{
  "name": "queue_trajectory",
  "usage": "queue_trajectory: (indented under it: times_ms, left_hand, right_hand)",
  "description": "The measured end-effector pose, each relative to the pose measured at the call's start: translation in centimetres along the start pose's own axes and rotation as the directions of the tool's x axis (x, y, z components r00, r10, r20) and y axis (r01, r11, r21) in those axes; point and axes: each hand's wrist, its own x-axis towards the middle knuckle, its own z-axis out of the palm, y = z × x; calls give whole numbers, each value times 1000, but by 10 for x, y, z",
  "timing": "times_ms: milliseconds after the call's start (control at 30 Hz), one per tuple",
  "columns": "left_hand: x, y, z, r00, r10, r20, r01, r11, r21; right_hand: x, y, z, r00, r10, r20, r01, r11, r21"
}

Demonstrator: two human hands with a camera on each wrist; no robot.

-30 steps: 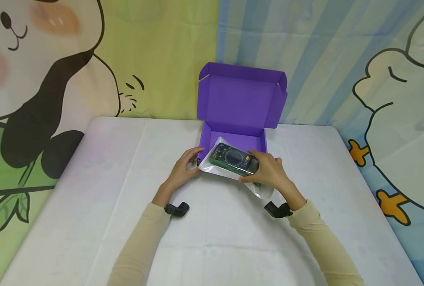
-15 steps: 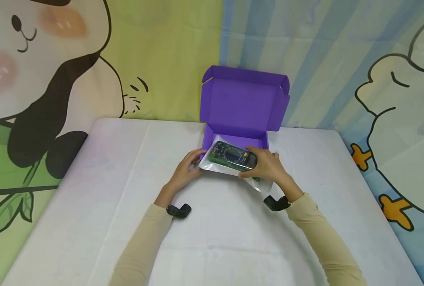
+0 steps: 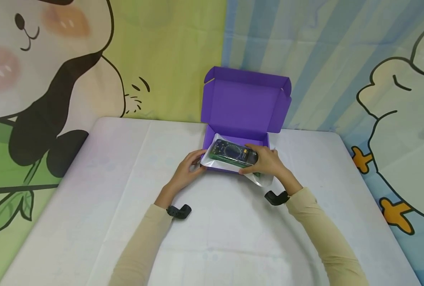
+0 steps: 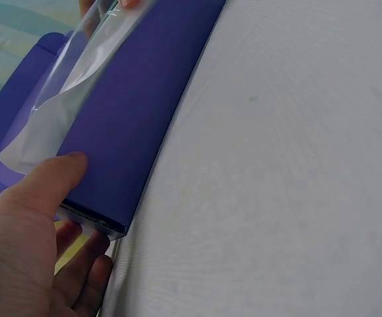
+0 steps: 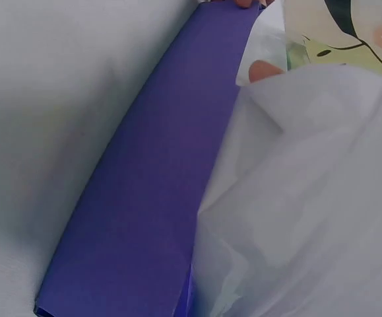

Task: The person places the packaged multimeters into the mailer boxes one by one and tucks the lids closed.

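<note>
A purple cardboard box (image 3: pixel 245 101) stands with its lid raised. Over its tray lies a multimeter (image 3: pixel 230 153) with a black face and green sides, inside a clear and white plastic bag (image 3: pixel 210 161). My right hand (image 3: pixel 269 165) grips the multimeter's right end through the bag. At the box's front left corner, my left hand (image 3: pixel 187 171) holds on, its thumb on the front wall (image 4: pixel 131 99) and its fingers at the side in the left wrist view. The loose bag (image 5: pixel 303 178) blocks much of the right wrist view.
The box rests on a white-covered table (image 3: pixel 212 230), toward its back edge. Behind it hangs a cartoon-printed curtain (image 3: pixel 169 59). Each wrist wears a small black camera, the left camera (image 3: pixel 179 211) and the right camera (image 3: pixel 276 198).
The right hand has moved the bagged multimeter slightly back over the tray, showing more of the box's front edge. The left hand stays at the corner. The head view has shifted a little.
</note>
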Motion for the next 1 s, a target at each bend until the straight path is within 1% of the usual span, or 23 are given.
queue_trajectory:
  times_ms: [100, 233, 300, 333, 367, 633, 800, 933, 1000]
  left_hand:
    - [1, -1, -1, 1000, 1, 1, -1, 1000, 3]
    - [-1, 17, -6, 1000, 0, 1, 0, 1000, -16]
    - [-2, 26, -8, 1000, 12, -3, -12, 1000, -26]
    - [-2, 30, -9, 1000, 9, -3, -9, 999, -32]
    - [-2, 31, -9, 1000, 11, -2, -11, 1000, -25]
    - [1, 2, 2, 1000, -11, 2, 11, 1000, -10]
    - [0, -1, 3, 1000, -15, 13, 15, 1000, -20]
    - [-1, -1, 2, 1000, -22, 6, 22, 1000, 1]
    - [0, -1, 1, 1000, -21, 1, 21, 1000, 17]
  right_hand:
    - [4, 1, -3, 999, -6, 38, 7, 1000, -8]
    - [11, 1, -7, 996, -1, 85, 2, 1000, -17]
    - [15, 1, -8, 995, -2, 104, 3, 1000, -12]
    - [17, 1, -9, 994, -2, 112, 3, 1000, -7]
    - [19, 2, -9, 993, -1, 120, 1, 1000, 0]
    - [26, 12, -9, 983, -21, 184, 6, 997, 81]
    - [30, 16, -8, 967, -19, 254, -18, 990, 140]
    - [35, 17, -9, 954, -28, 297, -31, 981, 191]
    - [38, 18, -10, 949, -31, 313, -32, 980, 194]
